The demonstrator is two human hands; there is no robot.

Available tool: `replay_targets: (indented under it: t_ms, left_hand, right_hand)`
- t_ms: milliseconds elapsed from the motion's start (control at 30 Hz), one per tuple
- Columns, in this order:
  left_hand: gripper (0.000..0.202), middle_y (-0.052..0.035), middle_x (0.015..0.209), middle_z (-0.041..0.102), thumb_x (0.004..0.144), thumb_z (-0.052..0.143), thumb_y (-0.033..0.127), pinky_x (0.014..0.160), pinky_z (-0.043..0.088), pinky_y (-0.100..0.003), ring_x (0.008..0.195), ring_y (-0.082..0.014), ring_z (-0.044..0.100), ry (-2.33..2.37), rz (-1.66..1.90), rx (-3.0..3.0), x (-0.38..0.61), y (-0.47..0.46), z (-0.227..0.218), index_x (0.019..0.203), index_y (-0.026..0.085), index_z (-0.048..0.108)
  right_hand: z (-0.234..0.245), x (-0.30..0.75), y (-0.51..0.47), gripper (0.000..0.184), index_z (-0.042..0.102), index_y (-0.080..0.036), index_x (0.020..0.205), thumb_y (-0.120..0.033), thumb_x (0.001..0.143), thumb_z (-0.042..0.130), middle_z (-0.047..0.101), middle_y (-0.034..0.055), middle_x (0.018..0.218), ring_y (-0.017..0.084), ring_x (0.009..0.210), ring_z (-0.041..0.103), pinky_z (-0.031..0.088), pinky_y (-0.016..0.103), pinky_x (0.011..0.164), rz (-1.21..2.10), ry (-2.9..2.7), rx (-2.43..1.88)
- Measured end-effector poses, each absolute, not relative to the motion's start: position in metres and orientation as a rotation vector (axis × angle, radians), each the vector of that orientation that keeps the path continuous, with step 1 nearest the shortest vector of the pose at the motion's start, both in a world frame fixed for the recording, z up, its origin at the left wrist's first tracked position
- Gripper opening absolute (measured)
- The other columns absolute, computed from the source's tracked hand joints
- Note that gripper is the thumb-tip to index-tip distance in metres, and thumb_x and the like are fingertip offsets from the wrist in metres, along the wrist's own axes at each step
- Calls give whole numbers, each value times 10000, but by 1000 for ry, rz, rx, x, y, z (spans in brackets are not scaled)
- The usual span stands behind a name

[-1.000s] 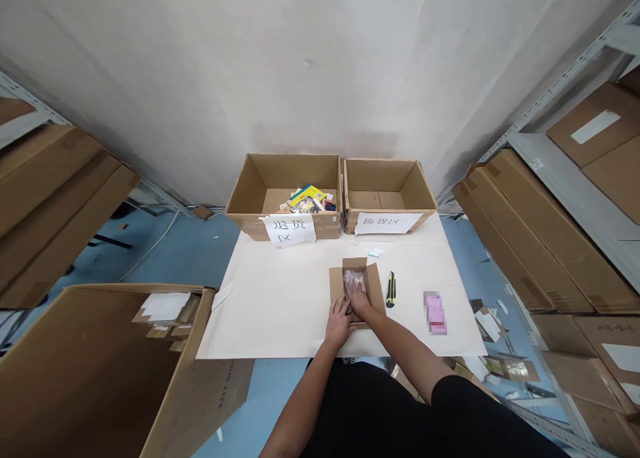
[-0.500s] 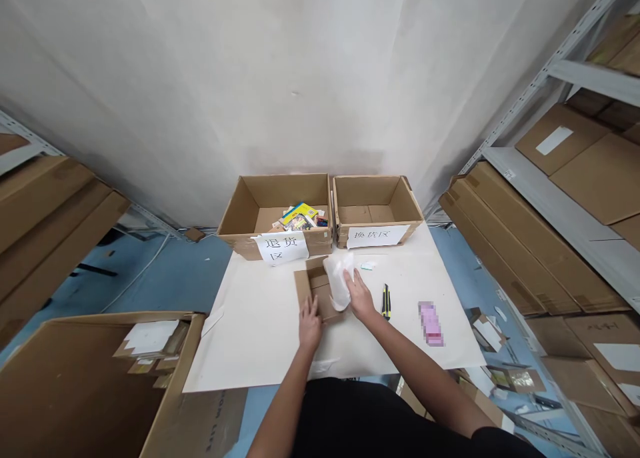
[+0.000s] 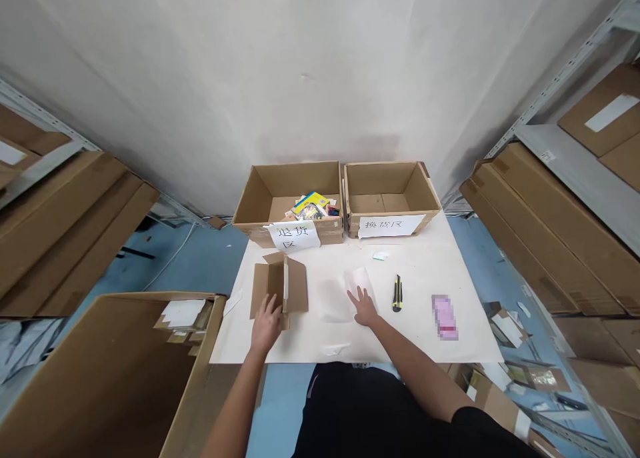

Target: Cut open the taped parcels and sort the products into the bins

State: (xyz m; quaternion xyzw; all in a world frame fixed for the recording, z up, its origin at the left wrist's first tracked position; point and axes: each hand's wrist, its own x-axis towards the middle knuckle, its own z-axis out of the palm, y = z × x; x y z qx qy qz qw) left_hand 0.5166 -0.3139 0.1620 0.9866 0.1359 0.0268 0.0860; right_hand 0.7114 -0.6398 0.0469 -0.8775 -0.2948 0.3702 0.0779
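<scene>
A small opened cardboard box (image 3: 278, 287) sits on the left part of the white table (image 3: 425, 325). My left hand (image 3: 265, 325) rests on its near edge with the fingers spread. My right hand (image 3: 364, 307) lies flat, fingers apart, on a clear plastic bag (image 3: 360, 282) that lies on the table's middle. A second pale sheet or bag (image 3: 332, 299) lies just left of that hand.
A yellow-black utility knife (image 3: 397, 293) and a pink object (image 3: 445, 316) lie to the right. Two labelled cardboard boxes stand at the back: the left box (image 3: 290, 201) holds several items, the right box (image 3: 390, 198) looks bare. A large carton (image 3: 110, 371) stands lower left; shelves of cartons flank both sides.
The small box has been slid left by my left hand. My right hand lifted the plastic bag out of it and has laid it flat on the table.
</scene>
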Motion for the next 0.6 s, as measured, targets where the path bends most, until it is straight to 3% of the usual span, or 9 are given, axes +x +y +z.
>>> replay_targets:
  t_ms: [167,300,433,500,600]
  left_hand:
    - [426,-137,1360,671,861,535,71,1142,476,-534,1361,-324,542,254,428,2780,557,-396,162,1206,222,735]
    - [454,-117,1306,677,870,520,39,1097,512,-474,1291,-286,577,216,409,2626,593,-453,146,1219,247,721]
    - [452,-97,1267,686,892,478,41,1067,527,-409,1247,-251,589,275,208,2513,619,-482,119,1213,245,722]
    - [464,-99,1284,682,909,456,54,1066,520,-386,1255,-243,583,364,60,2477,635,-491,106,1258,229,707]
    - [531,-117,1381,647,925,433,67,1099,484,-374,1309,-242,557,424,-216,2446,662,-504,88,1397,207,633]
  right_hand:
    - [28,702,-625,892,305,-313,1662,-129,841,603,-81,57,1760,377,1614,-90,104,593,1264,1153,-936,-2630]
    - [21,705,-625,881,231,-189,1686,-110,850,496,80,76,1766,316,1630,25,185,519,1281,1085,-850,-2558]
    - [19,727,-654,806,208,-140,1688,-224,913,411,242,77,1739,236,1620,163,207,425,1304,702,-505,-2422]
    - [20,741,-676,798,180,-116,1690,-338,952,389,280,110,1721,257,1604,229,217,427,1301,540,-154,-2404]
    - [24,754,-709,840,114,-87,1690,-451,969,347,272,196,1705,349,1569,306,276,539,1260,440,409,-2344]
